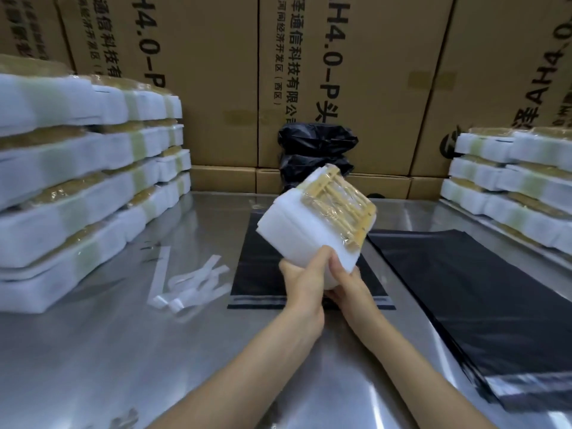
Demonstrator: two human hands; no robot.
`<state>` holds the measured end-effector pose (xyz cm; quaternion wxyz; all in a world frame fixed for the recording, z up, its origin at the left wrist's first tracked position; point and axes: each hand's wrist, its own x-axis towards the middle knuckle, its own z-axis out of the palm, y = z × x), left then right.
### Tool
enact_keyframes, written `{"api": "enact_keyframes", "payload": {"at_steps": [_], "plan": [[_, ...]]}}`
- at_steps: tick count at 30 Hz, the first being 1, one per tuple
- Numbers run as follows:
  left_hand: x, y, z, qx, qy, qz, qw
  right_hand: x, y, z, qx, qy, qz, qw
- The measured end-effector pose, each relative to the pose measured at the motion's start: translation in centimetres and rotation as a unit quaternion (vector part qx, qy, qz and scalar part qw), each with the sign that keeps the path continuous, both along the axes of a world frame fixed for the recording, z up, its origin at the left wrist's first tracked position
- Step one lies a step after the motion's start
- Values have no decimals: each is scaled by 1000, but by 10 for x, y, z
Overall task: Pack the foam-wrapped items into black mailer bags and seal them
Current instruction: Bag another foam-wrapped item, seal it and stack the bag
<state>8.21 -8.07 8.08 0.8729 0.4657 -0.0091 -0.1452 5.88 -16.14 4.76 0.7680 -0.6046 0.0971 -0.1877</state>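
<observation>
Foam-wrapped item [312, 226]: I hold it in the air over the middle of the steel table [93, 351], tilted, its far end raised toward the cartons [216, 72] and its taped, clear-filmed face turned up and to my right. It hangs directly above the single black mailer bag [257, 261], which lies flat with its adhesive strip edge toward me.

Step in hand, as I judge it: getting the item into that bag. To do it well I should free one hand to lift the bag's mouth, lead with the narrow end, and keep the foam edge from snagging the mouth. The strip should stay clean for sealing.

A pile of flat spare bags [464, 289] lies to my right; peeled liner strips [192, 283] lie to my left.

Left hand [301, 280]: fingers curled around the item's near bottom edge, thumb on the white side face. Right hand [346, 281]: gripping the same near end from the right, thumb pressed on the foam. Neither hand touches the bag.
</observation>
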Motion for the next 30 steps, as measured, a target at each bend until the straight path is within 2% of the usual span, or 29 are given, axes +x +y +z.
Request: {"api": "enact_keyframes", "payload": {"at_steps": [3,6,8,9,10,12,13,14,17,19,25,27,30], "plan": [[-7,-16,-12,-4,-24,-27,999,-6,-15,1,174,-35,30,984],[-8,-24,-25,51,-83,-45,994,-9,-21,7,192,-35,34,980],[-4,-16,-26,90,-147,-113,979,-7,-23,11,188,-55,-4,981],[3,-11,-26,144,-210,-149,955,-7,-26,14,202,-73,-29,976],[10,-4,-25,234,-297,-163,911,-8,-29,16,221,-85,-54,970],[27,6,-24,429,-457,-77,775,-11,-39,20,252,-69,-99,960],[33,9,-24,490,-488,-37,721,-13,-44,21,260,-50,-115,957],[39,12,-26,531,-488,-24,692,-15,-49,20,268,-34,-124,955],[50,17,-36,618,-435,-89,649,-19,-53,21,303,-18,-114,946],[50,18,-41,634,-422,-104,640,-20,-52,22,319,-16,-99,943],[49,25,-37,652,-439,-64,615,-22,-42,20,317,-5,-77,945],[48,24,-35,674,-450,-54,583,-23,-41,21,313,0,-79,946],[51,24,-31,706,-488,-61,511,-25,-40,22,305,3,-77,949]]}}
